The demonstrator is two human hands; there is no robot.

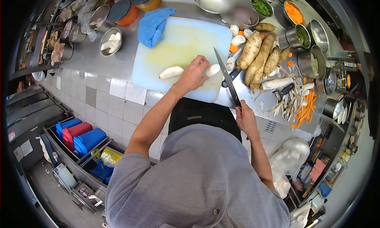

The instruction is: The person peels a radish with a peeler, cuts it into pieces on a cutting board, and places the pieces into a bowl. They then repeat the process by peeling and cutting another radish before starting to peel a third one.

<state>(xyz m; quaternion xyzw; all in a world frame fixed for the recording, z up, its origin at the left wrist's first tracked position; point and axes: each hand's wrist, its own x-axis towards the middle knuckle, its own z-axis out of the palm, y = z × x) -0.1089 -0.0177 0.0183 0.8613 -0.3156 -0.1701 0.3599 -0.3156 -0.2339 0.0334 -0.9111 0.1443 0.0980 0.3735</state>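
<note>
On the white cutting board point(158, 69) lies a peeled white root piece point(171, 72), left of my left hand point(193, 74). The fingers of that hand are curled beside a second white piece point(213, 70); whether they grip it is unclear. My right hand point(246, 117) is wrapped round the handle of a large knife point(228, 78). Its blade points up and away, over the board's right edge. A blue cloth point(155, 26) rests on the board's upper left corner.
Unpeeled roots point(250, 50) lie right of the board, near white peelings point(283, 105), orange peelings point(306, 109) and a black-handled tool point(284, 90). A bowl of white pieces point(111, 42) stands left. Metal bowls, including one with orange pieces point(293, 12), line the back right.
</note>
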